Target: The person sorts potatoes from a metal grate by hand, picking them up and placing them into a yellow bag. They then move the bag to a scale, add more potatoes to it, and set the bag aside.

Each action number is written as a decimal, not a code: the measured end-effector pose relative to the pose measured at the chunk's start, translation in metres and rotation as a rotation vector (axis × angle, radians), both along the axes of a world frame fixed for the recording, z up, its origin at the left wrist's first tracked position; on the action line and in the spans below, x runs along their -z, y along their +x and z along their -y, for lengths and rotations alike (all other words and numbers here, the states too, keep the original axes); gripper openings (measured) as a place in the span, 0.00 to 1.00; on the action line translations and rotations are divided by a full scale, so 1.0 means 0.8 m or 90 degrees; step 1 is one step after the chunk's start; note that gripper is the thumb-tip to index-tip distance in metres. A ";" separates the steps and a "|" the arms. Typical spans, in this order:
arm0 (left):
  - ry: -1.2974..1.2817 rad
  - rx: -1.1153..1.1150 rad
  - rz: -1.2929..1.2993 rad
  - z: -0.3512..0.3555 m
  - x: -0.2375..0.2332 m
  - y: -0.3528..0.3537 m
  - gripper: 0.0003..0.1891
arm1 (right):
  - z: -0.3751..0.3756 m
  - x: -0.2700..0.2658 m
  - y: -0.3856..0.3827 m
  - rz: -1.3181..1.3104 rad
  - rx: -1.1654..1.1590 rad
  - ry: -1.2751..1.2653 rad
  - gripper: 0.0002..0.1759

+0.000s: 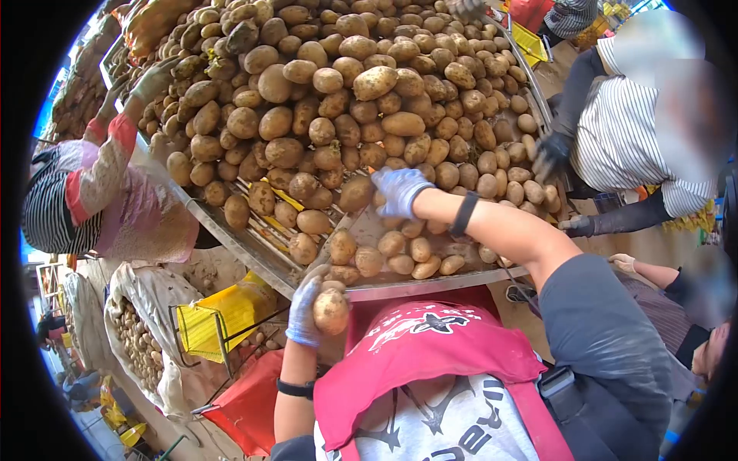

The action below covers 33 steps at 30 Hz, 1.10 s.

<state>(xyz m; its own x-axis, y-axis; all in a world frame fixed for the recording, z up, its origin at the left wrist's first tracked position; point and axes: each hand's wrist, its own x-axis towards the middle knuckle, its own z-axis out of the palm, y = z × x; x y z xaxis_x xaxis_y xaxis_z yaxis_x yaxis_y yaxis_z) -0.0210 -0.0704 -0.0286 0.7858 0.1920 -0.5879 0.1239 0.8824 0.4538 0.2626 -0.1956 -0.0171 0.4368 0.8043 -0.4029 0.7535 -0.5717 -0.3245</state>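
My left hand, in a pale blue work glove, is closed around a potato at the near edge of the sorting table. A second, smaller potato shows just above it, against the same hand. My right hand, gloved the same way, reaches over the potatoes with thumb and forefinger apart. Its fingertips are right beside a brown oval potato. Below that hand, several loose potatoes lie on the metal surface by the near rim.
A large potato heap covers the table's far part. One person works at the left; another in stripes reaches in from the right. A yellow crate, a red sack and a white potato sack stand at lower left.
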 end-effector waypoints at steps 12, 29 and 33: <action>0.289 0.302 0.229 0.041 -0.051 0.104 0.43 | 0.049 -0.078 -0.093 -0.660 0.113 0.532 0.40; -0.086 0.166 0.189 0.067 -0.055 0.073 0.48 | 0.038 -0.096 -0.123 -0.420 0.092 0.598 0.41; 0.077 0.155 0.141 0.067 -0.063 0.070 0.48 | 0.035 -0.089 -0.118 -0.131 -0.012 0.504 0.47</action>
<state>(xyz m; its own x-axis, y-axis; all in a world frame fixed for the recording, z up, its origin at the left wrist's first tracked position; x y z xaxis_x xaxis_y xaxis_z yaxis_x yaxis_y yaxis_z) 0.0354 -0.1238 0.0215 0.9234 0.0416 -0.3817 0.2102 0.7771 0.5932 0.1680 -0.2232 0.0541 0.3989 0.8909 0.2171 0.6421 -0.1024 -0.7597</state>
